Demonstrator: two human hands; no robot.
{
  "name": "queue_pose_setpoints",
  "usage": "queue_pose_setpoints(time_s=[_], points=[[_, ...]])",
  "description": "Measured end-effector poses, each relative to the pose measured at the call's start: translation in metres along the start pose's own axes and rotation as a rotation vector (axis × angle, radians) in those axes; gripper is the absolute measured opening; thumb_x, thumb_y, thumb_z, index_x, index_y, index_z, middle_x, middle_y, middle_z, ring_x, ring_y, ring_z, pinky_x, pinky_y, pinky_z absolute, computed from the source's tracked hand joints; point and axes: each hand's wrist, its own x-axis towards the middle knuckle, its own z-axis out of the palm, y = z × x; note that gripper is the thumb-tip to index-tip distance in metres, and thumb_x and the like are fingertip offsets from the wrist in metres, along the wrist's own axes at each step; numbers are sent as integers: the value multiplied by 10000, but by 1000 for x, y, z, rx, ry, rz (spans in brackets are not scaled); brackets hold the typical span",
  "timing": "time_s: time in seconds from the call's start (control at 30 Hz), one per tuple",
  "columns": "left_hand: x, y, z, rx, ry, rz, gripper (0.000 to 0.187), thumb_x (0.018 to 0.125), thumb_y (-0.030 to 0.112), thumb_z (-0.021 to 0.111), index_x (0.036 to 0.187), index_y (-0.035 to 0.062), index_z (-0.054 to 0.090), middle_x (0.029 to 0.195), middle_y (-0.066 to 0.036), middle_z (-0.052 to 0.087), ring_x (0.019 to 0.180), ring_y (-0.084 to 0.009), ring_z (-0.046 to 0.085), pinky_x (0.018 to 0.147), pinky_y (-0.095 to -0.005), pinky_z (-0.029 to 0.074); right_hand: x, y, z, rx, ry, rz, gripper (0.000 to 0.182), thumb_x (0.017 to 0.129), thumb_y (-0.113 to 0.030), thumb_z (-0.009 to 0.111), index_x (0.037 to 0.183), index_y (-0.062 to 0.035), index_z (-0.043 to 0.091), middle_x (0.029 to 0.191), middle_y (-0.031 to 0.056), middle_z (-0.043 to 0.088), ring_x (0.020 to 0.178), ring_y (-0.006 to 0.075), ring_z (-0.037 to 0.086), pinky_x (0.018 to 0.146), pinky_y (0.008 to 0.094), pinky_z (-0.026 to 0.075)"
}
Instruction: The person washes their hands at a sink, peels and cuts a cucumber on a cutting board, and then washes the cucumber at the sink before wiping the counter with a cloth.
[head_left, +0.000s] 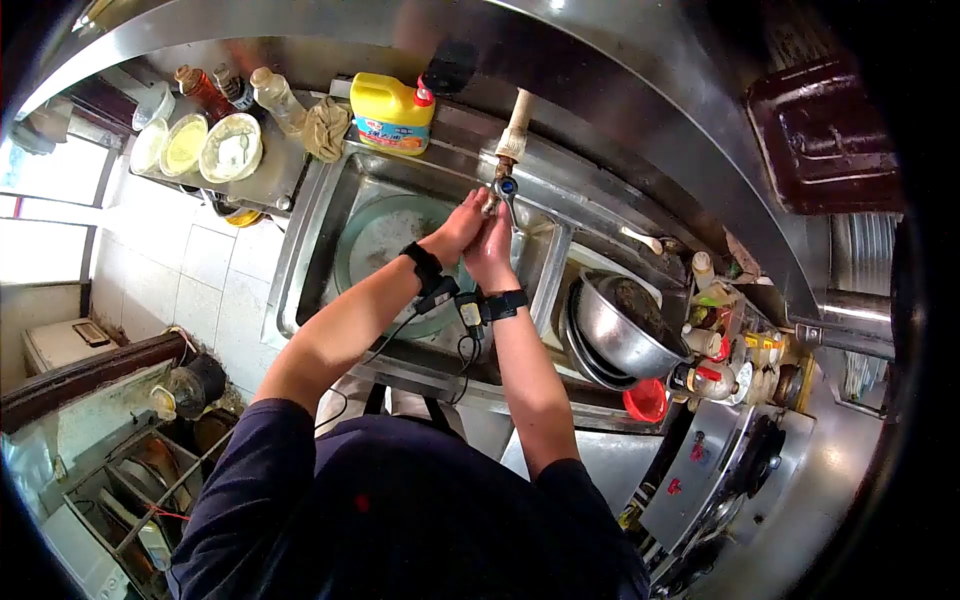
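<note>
My left hand (460,226) and my right hand (489,250) meet side by side just below the metal tap (506,187), over the sink (310,225). Their palms face each other and touch, with fingers stretched out toward the tap mouth. A small pale patch shows between the fingertips; I cannot make out whether it is water or foam. Neither hand visibly holds an object. Black straps with small devices and cables circle both wrists. Beneath and left of the hands, a large round greenish basin (352,240) sits in the left sink compartment.
Behind the sink stands a yellow detergent jug (392,112) beside a tan cloth (327,130). Several bowls, including a white one (231,148), and bottles stand at left. Stacked metal bowls (620,325) fill the right compartment, near a red bowl (646,400) and crowded condiments.
</note>
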Motion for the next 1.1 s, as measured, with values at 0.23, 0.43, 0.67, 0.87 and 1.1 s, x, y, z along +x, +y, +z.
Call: queue_pose_setpoints(time_s=[0.23,0.43,0.67,0.87,1.1], points=[[-6,11,-8,-73,-148,-190,672,1055,520,324,1560,81,255,1596,-108,309,1441,-226,304,1161,-363,266,54,38,-47,-71,-126,-153,482,1059,-501,357,1342,-146,519,1298,12,569,1211,193,522,1039,363,406],[0,-4,-4,-84,-29,-112,699,1033,581,358,1483,48,413,1486,-85,463,1307,-187,427,1103,-345,322,63,42,-60,-194,45,-29,575,991,-611,444,1323,-146,513,1207,16,575,1132,176,542,966,365,446],[-3,5,-8,-127,-59,-184,626,1044,565,351,1338,61,577,1253,-55,607,1108,-153,516,984,-323,406,76,48,-74,-358,35,-24,566,995,-593,455,1296,-119,525,1164,42,592,1076,190,571,906,382,475],[24,-27,-17,-159,-140,-164,670,1005,629,393,1221,25,584,1124,-123,663,965,-227,615,852,-419,492,56,25,-60,-331,19,-36,410,1042,-479,413,1079,-102,568,932,41,567,833,188,525,711,379,441],[5,0,-10,-116,-116,-223,671,990,638,428,1237,39,604,1094,-83,645,954,-159,559,871,-345,466,35,19,-30,-253,239,62,484,984,-541,501,1218,-121,564,1123,48,616,1053,216,576,869,428,476]])
